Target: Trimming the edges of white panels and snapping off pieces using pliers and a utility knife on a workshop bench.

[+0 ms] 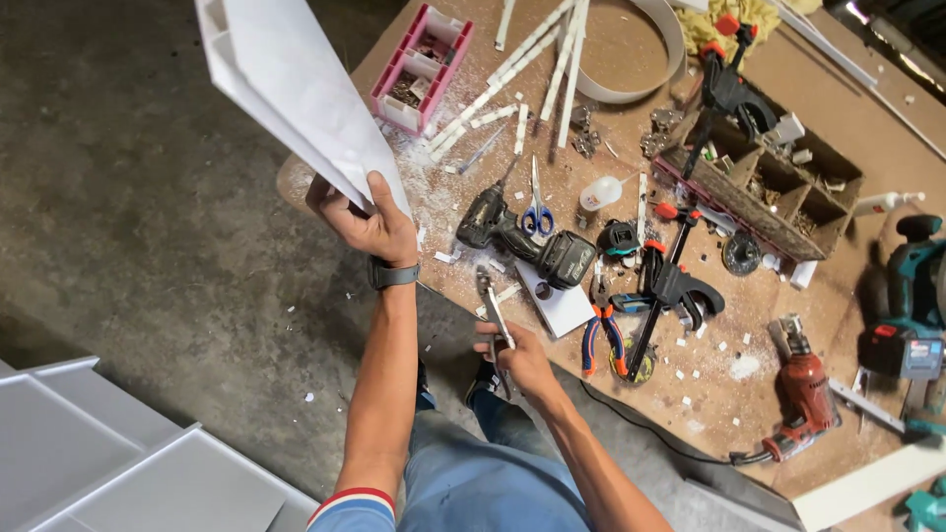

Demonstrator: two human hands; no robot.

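Left hand [374,229] grips white plastic panel [296,94] raised over bench [709,394]; right hand [520,357] closed on metal hand tool [493,310], prob. mid-trim; needs steady alignment.

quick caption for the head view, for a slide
Left hand lifts a white panel; right hand grips a metal hand tool beside a cluttered workbench.

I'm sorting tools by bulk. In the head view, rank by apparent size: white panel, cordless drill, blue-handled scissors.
1. white panel, though it's held nearer the camera by the left hand
2. cordless drill
3. blue-handled scissors
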